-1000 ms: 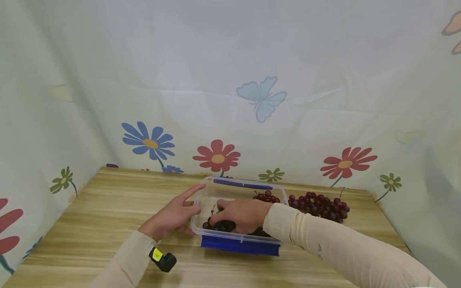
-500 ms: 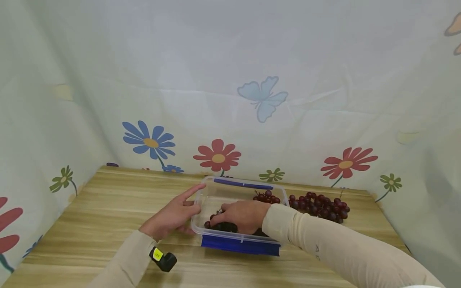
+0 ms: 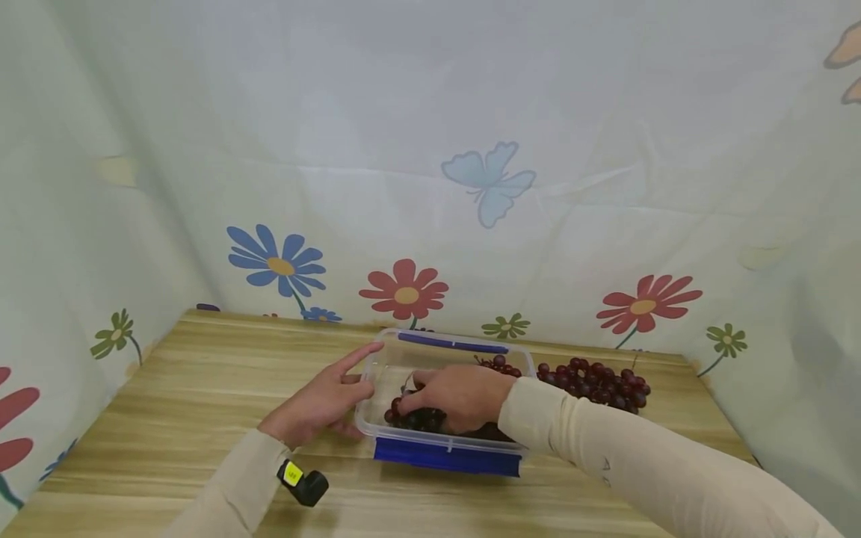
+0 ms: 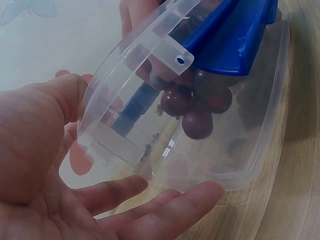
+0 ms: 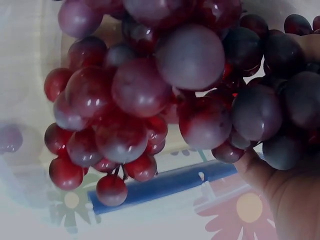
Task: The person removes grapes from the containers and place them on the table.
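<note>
A clear plastic box with blue clip flaps stands open on the table. My right hand reaches inside it, thumb and fingers curled round a bunch of dark red grapes. In the right wrist view that bunch of grapes lies between the thumb and fingers; the fingers are mostly hidden. Another red bunch sits in the box's far right corner. My left hand is at the box's left end. In the left wrist view its thumb touches the rim and its fingers stretch loosely below the wall.
A further bunch of grapes lies on the wooden table just right of the box. A blue flap hangs down at the box's front. Behind the table hangs a flower-printed curtain.
My right hand has shifted slightly within the box, and the grapes under its fingers show a little differently. The left hand and the box stay in place.
</note>
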`<act>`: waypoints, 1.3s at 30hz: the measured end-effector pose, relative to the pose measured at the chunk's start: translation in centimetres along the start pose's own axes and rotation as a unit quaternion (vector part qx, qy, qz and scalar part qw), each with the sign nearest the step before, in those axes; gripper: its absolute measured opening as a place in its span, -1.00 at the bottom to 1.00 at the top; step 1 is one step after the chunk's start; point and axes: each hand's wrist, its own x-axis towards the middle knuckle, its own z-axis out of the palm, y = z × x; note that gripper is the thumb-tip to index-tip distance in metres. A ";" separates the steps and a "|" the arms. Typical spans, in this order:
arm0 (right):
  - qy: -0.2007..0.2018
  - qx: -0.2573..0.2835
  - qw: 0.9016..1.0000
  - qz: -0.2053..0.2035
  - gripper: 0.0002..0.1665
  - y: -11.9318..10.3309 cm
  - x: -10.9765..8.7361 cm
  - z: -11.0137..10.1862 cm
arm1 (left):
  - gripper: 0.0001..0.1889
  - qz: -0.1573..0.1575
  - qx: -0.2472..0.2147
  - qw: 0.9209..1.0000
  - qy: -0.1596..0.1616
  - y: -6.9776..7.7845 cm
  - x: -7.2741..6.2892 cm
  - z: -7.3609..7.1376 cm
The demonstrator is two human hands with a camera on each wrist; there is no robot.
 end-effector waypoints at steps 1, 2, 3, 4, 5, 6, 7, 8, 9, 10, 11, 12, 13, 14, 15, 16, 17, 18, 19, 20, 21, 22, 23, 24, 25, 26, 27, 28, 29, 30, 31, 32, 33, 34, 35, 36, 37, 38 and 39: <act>0.001 -0.004 1.000 0.004 -0.32 0.0 -0.1 -0.1 | -0.29 0.000 -0.001 1.000 0.000 0.0 0.0 0.0; 0.002 -0.010 1.000 0.008 -0.32 0.0 -0.2 -0.2 | -0.29 0.000 -0.002 1.000 0.000 0.0 0.0 -0.1; 0.004 -0.016 1.000 0.012 -0.31 0.1 -0.3 -0.3 | -0.29 0.000 -0.002 1.000 -0.001 0.0 0.0 -0.1; 0.007 -0.022 1.000 0.016 -0.31 0.1 -0.4 -0.4 | -0.29 -0.001 -0.003 1.000 -0.001 0.0 0.0 -0.1; 0.010 -0.032 0.999 0.018 -0.31 0.1 -0.6 -0.5 | -0.29 0.000 -0.003 1.000 -0.001 0.0 0.0 -0.1; 0.016 -0.045 0.999 0.018 -0.32 0.1 -0.7 -0.5 | -0.29 0.000 -0.004 1.000 -0.001 0.0 0.0 -0.1; 0.021 -0.058 0.998 0.017 -0.32 0.1 -0.8 -0.7 | -0.29 -0.001 -0.004 1.000 -0.001 0.0 0.0 -0.2; 0.027 -0.071 0.997 0.014 -0.33 0.1 -0.9 -0.7 | -0.29 -0.001 -0.004 1.000 0.000 0.0 0.0 -0.2; 0.034 -0.084 0.996 0.010 -0.33 0.1 -0.9 -0.8 | -0.29 0.000 -0.005 1.000 0.000 0.0 0.0 -0.2; 0.040 -0.099 0.994 0.007 -0.34 0.1 -1.0 -0.8 | -0.29 0.000 -0.006 1.000 0.000 0.0 0.0 -0.2; 0.044 -0.112 0.993 0.003 -0.35 0.1 -1.1 -0.9 | -0.29 0.000 -0.006 1.000 0.000 0.0 0.0 -0.2; 0.049 -0.121 0.991 0.000 -0.34 0.0 -1.2 -0.9 | -0.29 -0.001 -0.005 1.000 0.000 0.0 0.0 -0.2; 0.051 -0.128 0.990 -0.001 -0.34 -0.1 -1.3 -0.9 | -0.29 -0.001 -0.004 1.000 -0.001 0.0 0.0 -0.2; 0.054 -0.135 0.989 -0.001 -0.35 -0.1 -1.4 -1.0 | -0.29 -0.001 -0.004 1.000 -0.001 -0.1 0.0 -0.1; 0.057 -0.140 0.989 0.001 -0.33 -0.1 -1.5 -1.0 | -0.29 -0.001 -0.004 1.000 0.000 -0.1 0.0 -0.1; 0.058 -0.140 0.988 0.004 -0.32 -0.2 -1.6 -1.0 | -0.29 -0.002 -0.003 1.000 0.000 -0.1 0.0 -0.1; 0.060 -0.140 0.988 0.006 -0.32 -0.2 -1.8 -1.0 | -0.29 -0.002 -0.003 1.000 0.000 -0.1 0.0 -0.1; 0.060 -0.140 0.988 0.010 -0.31 -0.3 -1.9 -1.0 | -0.30 -0.002 -0.003 1.000 0.001 -0.2 0.0 -0.2; 0.061 -0.139 0.988 0.013 -0.30 -0.3 -2.0 -1.0 | -0.29 -0.003 -0.003 1.000 0.001 -0.2 0.0 -0.2; 0.062 -0.137 0.989 0.015 -0.29 -0.3 -2.1 -1.0 | -0.29 -0.003 -0.004 1.000 0.001 -0.2 0.1 -0.2; 0.062 -0.136 0.989 0.017 -0.29 -0.3 -2.2 -1.0 | -0.29 -0.004 -0.005 1.000 0.001 -0.2 0.1 -0.2; 0.061 -0.135 0.989 0.018 -0.28 -0.3 -2.3 -1.1 | -0.29 -0.004 -0.005 1.000 0.001 -0.2 0.1 -0.2; 0.059 -0.134 0.989 0.020 -0.28 -0.3 -2.4 -1.1 | -0.28 -0.005 -0.004 1.000 0.000 -0.2 0.1 -0.2; 0.058 -0.133 0.989 0.021 -0.28 -0.3 -2.5 -1.2 | -0.28 -0.005 -0.003 1.000 0.000 -0.3 0.0 -0.2; 0.056 -0.134 0.989 0.022 -0.29 -0.3 -2.6 -1.3 | -0.28 -0.006 -0.003 1.000 -0.001 -0.3 0.0 -0.2; 0.053 -0.135 0.989 0.023 -0.29 -0.2 -2.7 -1.3 | -0.28 -0.007 -0.003 1.000 -0.001 -0.3 0.0 -0.2; 0.051 -0.139 0.989 0.024 -0.30 -0.2 -2.8 -1.5 | -0.27 -0.007 -0.002 1.000 -0.001 -0.3 0.0 -0.2; 0.049 -0.141 0.988 0.025 -0.31 -0.2 -2.9 -1.6 | -0.27 -0.008 -0.002 1.000 -0.001 -0.3 0.0 -0.2; 0.048 -0.142 0.988 0.025 -0.32 -0.2 -3.0 -1.7 | -0.27 -0.007 -0.001 1.000 -0.001 -0.3 0.0 -0.2; 0.047 -0.142 0.988 0.026 -0.33 -0.2 -3.1 -1.8 | -0.27 -0.007 -0.001 1.000 -0.001 -0.3 0.0 -0.2; 0.045 -0.144 0.988 0.027 -0.34 -0.2 -3.2 -1.9 | -0.28 -0.007 0.000 1.000 0.001 -0.3 0.1 -0.2; 0.045 -0.145 0.988 0.027 -0.35 -0.2 -3.3 -2.0 | -0.28 -0.007 0.001 1.000 0.002 -0.3 0.1 -0.2; 0.046 -0.145 0.988 0.028 -0.36 -0.2 -3.5 -2.1 | -0.28 -0.007 0.002 1.000 0.003 -0.2 0.1 -0.2; 0.044 -0.145 0.988 0.031 -0.36 -0.1 -3.6 -2.2 | -0.28 -0.008 0.002 1.000 0.004 -0.2 0.1 -0.2; 0.042 -0.144 0.988 0.033 -0.37 -0.1 -3.7 -2.2 | -0.28 -0.008 0.004 1.000 0.005 -0.2 0.1 -0.1; 0.039 -0.146 0.988 0.036 -0.39 -0.1 -3.8 -2.3 | -0.28 -0.008 0.004 1.000 0.007 -0.2 0.1 -0.1; 0.038 -0.148 0.988 0.038 -0.40 -0.1 -3.9 -2.3 | -0.28 -0.009 0.005 1.000 0.008 -0.2 0.1 -0.1; 0.036 -0.149 0.987 0.039 -0.41 0.0 -4.0 -2.3 | -0.28 -0.009 0.005 1.000 0.009 -0.1 0.1 -0.1; 0.035 -0.150 0.987 0.040 -0.43 0.0 -4.1 -2.4 | -0.27 -0.009 0.005 1.000 0.010 -0.1 0.0 -0.1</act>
